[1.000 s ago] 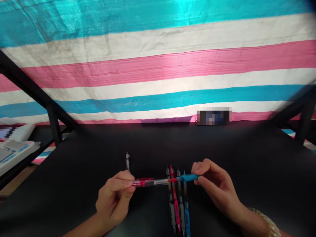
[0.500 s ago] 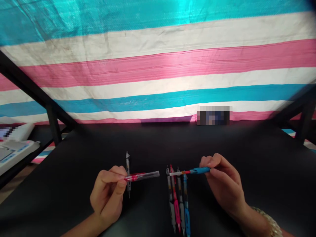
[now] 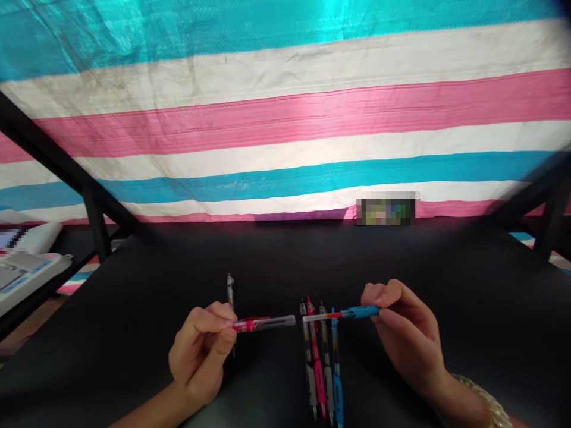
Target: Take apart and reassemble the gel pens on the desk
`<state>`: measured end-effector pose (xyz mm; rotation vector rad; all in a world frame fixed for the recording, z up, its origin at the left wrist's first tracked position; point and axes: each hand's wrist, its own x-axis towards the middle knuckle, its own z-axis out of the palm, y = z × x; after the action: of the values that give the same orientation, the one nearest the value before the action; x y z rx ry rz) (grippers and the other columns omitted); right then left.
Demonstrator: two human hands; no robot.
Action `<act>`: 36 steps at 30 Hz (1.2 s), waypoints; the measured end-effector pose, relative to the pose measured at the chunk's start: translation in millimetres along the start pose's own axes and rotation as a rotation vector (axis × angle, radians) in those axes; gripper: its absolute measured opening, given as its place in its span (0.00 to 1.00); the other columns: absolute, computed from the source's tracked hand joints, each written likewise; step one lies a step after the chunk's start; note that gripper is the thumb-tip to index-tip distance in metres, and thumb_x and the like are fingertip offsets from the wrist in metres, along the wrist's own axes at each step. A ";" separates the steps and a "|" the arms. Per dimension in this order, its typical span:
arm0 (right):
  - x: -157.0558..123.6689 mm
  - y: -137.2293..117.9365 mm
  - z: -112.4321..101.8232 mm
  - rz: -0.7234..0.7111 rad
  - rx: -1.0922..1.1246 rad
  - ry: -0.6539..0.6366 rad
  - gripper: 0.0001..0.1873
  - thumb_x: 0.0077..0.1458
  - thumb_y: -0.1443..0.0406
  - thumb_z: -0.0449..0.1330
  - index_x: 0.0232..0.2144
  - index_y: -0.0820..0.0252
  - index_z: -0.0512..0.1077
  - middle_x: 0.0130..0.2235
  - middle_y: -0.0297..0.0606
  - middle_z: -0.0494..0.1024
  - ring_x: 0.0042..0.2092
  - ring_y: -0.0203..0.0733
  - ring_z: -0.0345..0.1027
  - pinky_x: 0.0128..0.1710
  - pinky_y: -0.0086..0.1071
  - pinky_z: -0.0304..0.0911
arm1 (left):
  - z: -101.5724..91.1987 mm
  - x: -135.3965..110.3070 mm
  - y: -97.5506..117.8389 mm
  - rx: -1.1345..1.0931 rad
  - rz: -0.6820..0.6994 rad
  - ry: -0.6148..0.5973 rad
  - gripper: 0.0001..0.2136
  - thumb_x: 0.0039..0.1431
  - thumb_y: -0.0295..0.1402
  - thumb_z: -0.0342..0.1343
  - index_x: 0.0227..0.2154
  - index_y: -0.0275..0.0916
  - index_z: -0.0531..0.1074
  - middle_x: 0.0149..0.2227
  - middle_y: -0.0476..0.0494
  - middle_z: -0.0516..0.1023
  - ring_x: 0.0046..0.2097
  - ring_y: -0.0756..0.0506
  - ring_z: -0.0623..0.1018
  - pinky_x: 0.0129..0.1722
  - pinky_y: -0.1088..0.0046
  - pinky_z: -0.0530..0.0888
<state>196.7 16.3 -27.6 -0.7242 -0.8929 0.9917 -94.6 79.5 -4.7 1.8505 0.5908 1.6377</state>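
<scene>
Between thumb and fingers, my left hand (image 3: 200,351) pinches a clear pen barrel (image 3: 272,323) with a red clip end, its clear end pointing right. My right hand (image 3: 408,333) pinches a blue pen grip (image 3: 363,311). Out of that grip, a refill (image 3: 317,318) with red and orange ink and a pale end points left. A small gap separates the refill's end from the barrel's. Below the refill, several pens lie side by side: grey (image 3: 311,380), pink (image 3: 319,386), another grey (image 3: 329,392) and blue (image 3: 338,398). A grey pen (image 3: 230,288) lies partly hidden behind my left hand.
The black table (image 3: 267,255) carries everything. A blurred-out screen-like object (image 3: 387,211) stands at its back edge before a striped tarp (image 3: 285,131). Black frame bars (image 3: 96,226) flank both sides. A white device (image 3: 31,276) sits at far left.
My left hand has moved slightly right with the barrel, narrowing the gap to the refill. The refill in my right hand has shifted slightly left and down.
</scene>
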 end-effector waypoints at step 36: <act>0.3 -4.8 16.7 -0.471 -0.842 -0.401 0.18 0.74 0.54 0.55 0.59 0.51 0.73 0.38 0.40 0.84 0.34 0.44 0.77 0.38 0.37 0.75 | 17.9 -12.9 20.7 0.160 -0.008 0.027 0.05 0.65 0.28 0.62 0.32 0.43 0.79 0.23 0.51 0.76 0.20 0.49 0.77 0.18 0.78 0.74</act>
<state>183.9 16.7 -15.8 -0.9567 -1.7838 0.3034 -79.9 53.3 -1.0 1.9391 0.7598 1.6540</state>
